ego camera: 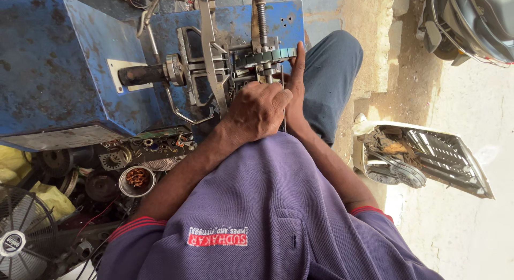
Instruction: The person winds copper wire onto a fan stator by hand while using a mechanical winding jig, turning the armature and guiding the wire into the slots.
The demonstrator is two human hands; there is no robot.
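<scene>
A blue metal machine (59,71) with a black-handled crank (142,75) and a grey metal mechanism (214,60) stands in front of me. A round stack of metal plates (265,56) sits clamped on its threaded spindle (261,20). My left hand (256,109) is curled closed against the mechanism just below that stack; what it grips is hidden. My right hand (296,81) lies partly behind it, its forefinger stretched up and touching the edge of the stack.
Scrap parts, gears and a bowl of copper wire (137,179) lie on the left. A fan grille (24,237) is at the bottom left. A tray of parts (428,157) lies on the sandy ground at right, a dark vehicle part (471,23) above it.
</scene>
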